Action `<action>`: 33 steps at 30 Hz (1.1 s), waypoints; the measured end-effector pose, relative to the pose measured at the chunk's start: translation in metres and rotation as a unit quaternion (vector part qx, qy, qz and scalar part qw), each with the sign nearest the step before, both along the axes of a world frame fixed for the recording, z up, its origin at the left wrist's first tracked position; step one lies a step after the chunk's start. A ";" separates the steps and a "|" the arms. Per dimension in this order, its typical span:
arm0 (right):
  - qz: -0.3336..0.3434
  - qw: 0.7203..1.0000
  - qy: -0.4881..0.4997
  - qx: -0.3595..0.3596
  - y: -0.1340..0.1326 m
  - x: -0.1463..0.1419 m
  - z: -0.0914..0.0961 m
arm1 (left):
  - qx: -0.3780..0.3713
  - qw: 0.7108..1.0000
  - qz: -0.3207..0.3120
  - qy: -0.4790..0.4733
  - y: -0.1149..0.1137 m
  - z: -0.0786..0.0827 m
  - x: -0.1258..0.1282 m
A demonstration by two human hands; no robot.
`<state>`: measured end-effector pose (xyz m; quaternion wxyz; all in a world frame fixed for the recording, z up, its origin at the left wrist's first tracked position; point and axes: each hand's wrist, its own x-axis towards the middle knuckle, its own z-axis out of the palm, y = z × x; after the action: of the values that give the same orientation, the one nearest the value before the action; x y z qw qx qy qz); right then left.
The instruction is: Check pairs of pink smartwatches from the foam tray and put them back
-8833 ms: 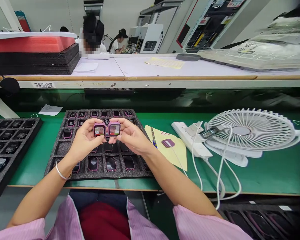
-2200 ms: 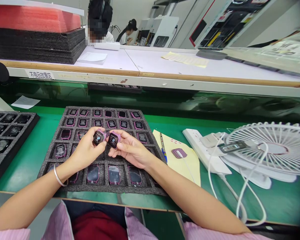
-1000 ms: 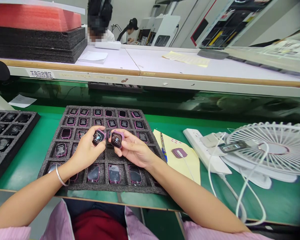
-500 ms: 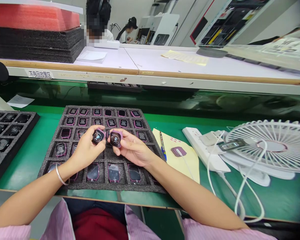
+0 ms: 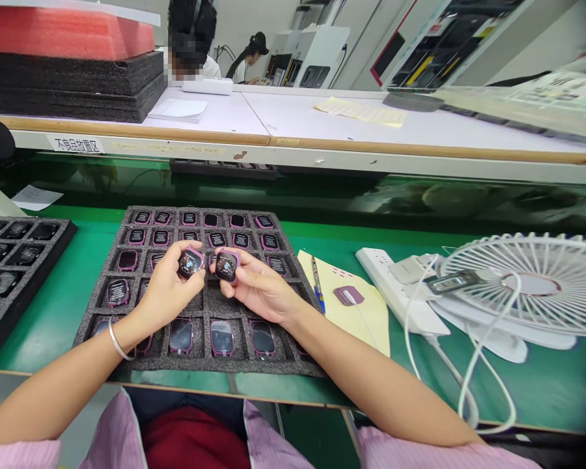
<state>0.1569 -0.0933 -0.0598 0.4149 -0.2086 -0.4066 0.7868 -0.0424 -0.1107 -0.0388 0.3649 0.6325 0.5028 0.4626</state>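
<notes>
My left hand is closed around a small purple watch body with its lit screen facing up. My right hand pinches a second purple watch body right beside it, the two nearly touching. Both hands hover over a dark foam tray whose pockets hold several more purple watch bodies, some face up, some showing labels. A silver bangle sits on my left wrist.
A second dark tray lies at the left. To the right are yellow paper with a pen and a purple part, a white power strip, cables and a white fan. Two people sit beyond the raised shelf.
Since 8.8 s ago the two watch bodies have come down from upright viewing to just over the tray. In the last second both hands shifted slightly and tilted the watches.
</notes>
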 end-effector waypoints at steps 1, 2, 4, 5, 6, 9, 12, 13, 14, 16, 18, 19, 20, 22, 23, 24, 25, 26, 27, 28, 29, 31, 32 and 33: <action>-0.003 1.000 -0.001 0.002 0.000 0.000 0.000 | 0.001 1.000 -0.002 0.006 0.000 0.000 0.000; -0.004 1.000 -0.003 0.004 0.000 0.000 -0.001 | 0.001 1.000 -0.004 0.011 0.000 0.001 0.000; -0.006 1.000 -0.007 0.006 0.002 0.000 0.000 | 0.001 1.000 -0.002 0.016 0.003 0.002 -0.001; -0.007 1.000 -0.008 0.004 0.004 0.000 0.002 | 0.001 1.000 -0.002 0.015 0.005 0.004 -0.002; -0.007 1.000 -0.009 0.000 0.007 0.000 0.005 | 0.000 1.000 -0.003 0.011 0.008 0.006 -0.002; -0.004 1.000 -0.004 -0.020 0.022 -0.002 0.017 | -0.026 0.999 -0.015 -0.026 0.022 0.016 -0.001; -0.030 0.999 0.019 -0.033 0.040 -0.006 0.030 | -0.087 0.990 -0.020 -0.108 0.035 0.028 0.004; -0.046 0.998 0.026 -0.033 0.044 -0.008 0.033 | -0.107 0.984 -0.024 -0.142 0.038 0.032 0.005; -0.061 0.997 0.030 -0.029 0.047 -0.009 0.034 | -0.124 0.976 -0.030 -0.175 0.039 0.034 0.006; -0.086 0.996 0.026 -0.011 0.047 -0.011 0.034 | -0.144 0.962 -0.048 -0.228 0.038 0.035 0.006; -0.103 0.995 0.012 0.012 0.042 -0.012 0.029 | -0.150 0.954 -0.064 -0.253 0.035 0.032 0.004; -0.108 0.994 0.001 0.020 0.038 -0.012 0.025 | -0.152 0.952 -0.070 -0.255 0.033 0.029 0.002; -0.112 0.993 -0.010 0.026 0.034 -0.012 0.022 | -0.155 0.952 -0.072 -0.254 0.031 0.026 0.001; -0.117 0.992 -0.032 0.030 0.029 -0.012 0.017 | -0.163 0.952 -0.068 -0.250 0.029 0.022 -0.002; -0.119 0.992 -0.041 0.030 0.028 -0.012 0.016 | -0.166 0.952 -0.065 -0.248 0.029 0.020 -0.003; -0.121 0.991 -0.049 0.029 0.027 -0.012 0.015 | -0.167 0.952 -0.063 -0.247 0.030 0.018 -0.004; -0.121 0.991 -0.056 0.028 0.027 -0.012 0.014 | -0.165 0.953 -0.061 -0.247 0.030 0.017 -0.004; -0.122 0.990 -0.062 0.030 0.027 -0.012 0.013 | -0.163 0.954 -0.062 -0.245 0.031 0.017 -0.004; -0.122 0.990 -0.069 0.033 0.027 -0.012 0.013 | -0.158 0.956 -0.063 -0.241 0.031 0.016 -0.005; -0.123 0.989 -0.075 0.039 0.027 -0.011 0.012 | -0.153 0.958 -0.066 -0.234 0.031 0.016 -0.005; -0.124 0.988 -0.080 0.047 0.027 -0.011 0.012 | -0.148 0.961 -0.068 -0.225 0.030 0.015 -0.004; -0.127 0.986 -0.086 0.064 0.027 -0.011 0.011 | -0.138 0.967 -0.072 -0.203 0.029 0.014 -0.004; -0.127 0.986 -0.087 0.070 0.026 -0.010 0.010 | -0.134 0.969 -0.071 -0.195 0.028 0.014 -0.004; -0.125 0.985 -0.088 0.075 0.026 -0.010 0.009 | -0.131 0.970 -0.071 -0.191 0.028 0.013 -0.003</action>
<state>0.1467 -0.0673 -0.0507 0.4868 -0.2942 -0.4701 0.6749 -0.0457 -0.0830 -0.0259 0.5655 0.5131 0.4341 0.4780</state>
